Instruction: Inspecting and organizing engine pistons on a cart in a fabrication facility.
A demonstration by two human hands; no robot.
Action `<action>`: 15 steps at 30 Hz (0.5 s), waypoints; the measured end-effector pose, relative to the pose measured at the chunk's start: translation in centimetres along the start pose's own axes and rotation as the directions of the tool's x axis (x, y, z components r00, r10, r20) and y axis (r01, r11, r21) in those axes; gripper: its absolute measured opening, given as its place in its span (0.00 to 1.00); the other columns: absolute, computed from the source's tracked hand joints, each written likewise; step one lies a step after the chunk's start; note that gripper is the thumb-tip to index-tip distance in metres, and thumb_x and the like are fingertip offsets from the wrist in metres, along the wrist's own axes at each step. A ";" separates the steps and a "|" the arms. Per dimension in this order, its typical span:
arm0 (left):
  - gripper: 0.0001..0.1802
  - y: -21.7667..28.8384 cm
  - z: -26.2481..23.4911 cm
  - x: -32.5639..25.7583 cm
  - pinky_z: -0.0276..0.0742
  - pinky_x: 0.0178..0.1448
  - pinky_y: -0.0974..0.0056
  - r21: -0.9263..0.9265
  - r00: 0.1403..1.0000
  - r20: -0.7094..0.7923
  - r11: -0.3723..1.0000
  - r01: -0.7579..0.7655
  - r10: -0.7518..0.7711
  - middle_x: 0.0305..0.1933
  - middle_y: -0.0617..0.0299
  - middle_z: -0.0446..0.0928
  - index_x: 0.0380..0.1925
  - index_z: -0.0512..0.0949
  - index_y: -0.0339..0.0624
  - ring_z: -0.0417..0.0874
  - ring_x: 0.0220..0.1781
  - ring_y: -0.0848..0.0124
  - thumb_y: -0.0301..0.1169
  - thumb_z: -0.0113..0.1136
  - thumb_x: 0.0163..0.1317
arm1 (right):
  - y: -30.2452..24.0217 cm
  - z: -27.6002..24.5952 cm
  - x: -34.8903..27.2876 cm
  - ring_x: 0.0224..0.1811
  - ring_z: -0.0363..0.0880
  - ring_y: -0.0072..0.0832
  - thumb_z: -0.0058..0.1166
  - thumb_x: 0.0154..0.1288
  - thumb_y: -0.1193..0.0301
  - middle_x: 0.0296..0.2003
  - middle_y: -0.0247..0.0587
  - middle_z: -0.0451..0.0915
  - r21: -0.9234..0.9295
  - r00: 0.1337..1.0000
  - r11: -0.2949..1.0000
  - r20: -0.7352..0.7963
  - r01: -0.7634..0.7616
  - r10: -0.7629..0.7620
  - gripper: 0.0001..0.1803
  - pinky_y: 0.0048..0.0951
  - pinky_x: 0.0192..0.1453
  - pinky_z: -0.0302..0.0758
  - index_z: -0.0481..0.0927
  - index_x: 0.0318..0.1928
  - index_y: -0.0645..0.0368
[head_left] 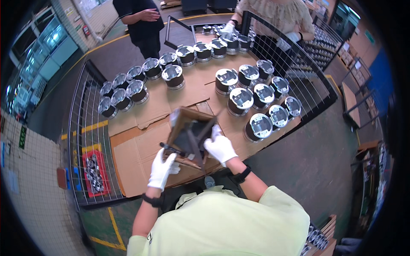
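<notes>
Above the near part of the cardboard-covered table, I hold an open cardboard box [174, 133], tilted, with dark strips or dividers [193, 137] inside it. My left hand [162, 170], in a white glove, is closed on the box's near left corner. A short black pen-like rod [171, 149] lies across that corner at my left fingertips; whether they grip it is unclear. On the right side, my white-gloved right hand [221, 148] grips the box's edge, its fingertips partly blurred. Several metal pistons [173, 77] with dark skirts stand upright beyond the box.
More pistons [241, 100] stand in a group to the right. A wire-mesh rail [294, 55] encloses the table. Across it, a person [277, 13] in white gloves touches pistons; another person [141, 21] stands nearby. A red crate [106, 179] of metal parts lies at the left.
</notes>
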State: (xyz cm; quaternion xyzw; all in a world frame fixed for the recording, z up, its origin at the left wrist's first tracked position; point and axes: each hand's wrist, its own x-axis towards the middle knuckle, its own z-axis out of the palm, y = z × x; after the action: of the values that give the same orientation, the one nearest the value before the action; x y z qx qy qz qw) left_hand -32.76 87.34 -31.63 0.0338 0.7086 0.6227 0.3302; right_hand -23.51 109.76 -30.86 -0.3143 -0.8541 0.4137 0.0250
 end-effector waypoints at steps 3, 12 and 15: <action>0.30 0.7 -3.1 -2.2 0.83 0.27 0.65 -0.025 0.967 -0.255 0.999 -0.037 0.029 0.33 0.54 0.80 0.68 0.61 0.40 0.83 0.24 0.68 0.33 0.59 0.68 | -4.3 2.6 -0.1 0.42 0.81 0.57 0.44 0.63 0.64 0.40 0.64 0.81 0.044 0.974 0.977 0.080 0.209 -0.212 0.35 0.49 0.51 0.76 0.59 0.70 0.65; 0.22 -4.4 -11.3 -4.4 0.80 0.29 0.68 -0.145 0.815 -0.579 0.982 -0.117 0.011 0.34 0.55 0.80 0.61 0.69 0.42 0.83 0.29 0.68 0.31 0.57 0.69 | -1.1 -6.2 -2.4 0.33 0.81 0.40 0.61 0.58 0.60 0.29 0.43 0.81 -0.332 0.545 0.747 -0.526 0.576 -0.653 0.14 0.40 0.38 0.78 0.83 0.39 0.55; 0.13 -6.3 -12.0 -4.9 0.78 0.26 0.69 -0.156 0.863 -0.505 0.982 -0.104 0.011 0.29 0.58 0.79 0.50 0.76 0.41 0.80 0.24 0.71 0.33 0.58 0.69 | 5.1 -10.5 -3.1 0.37 0.80 0.39 0.69 0.50 0.55 0.30 0.39 0.81 -0.633 0.697 0.772 -0.528 0.058 -0.485 0.19 0.41 0.42 0.76 0.83 0.35 0.55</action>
State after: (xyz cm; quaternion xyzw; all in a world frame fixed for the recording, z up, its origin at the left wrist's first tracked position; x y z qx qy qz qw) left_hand -32.76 73.41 -35.16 -0.1379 0.7101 0.6804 0.1175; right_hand -15.24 117.60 -27.00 -0.2957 -0.9080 -0.0112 0.2967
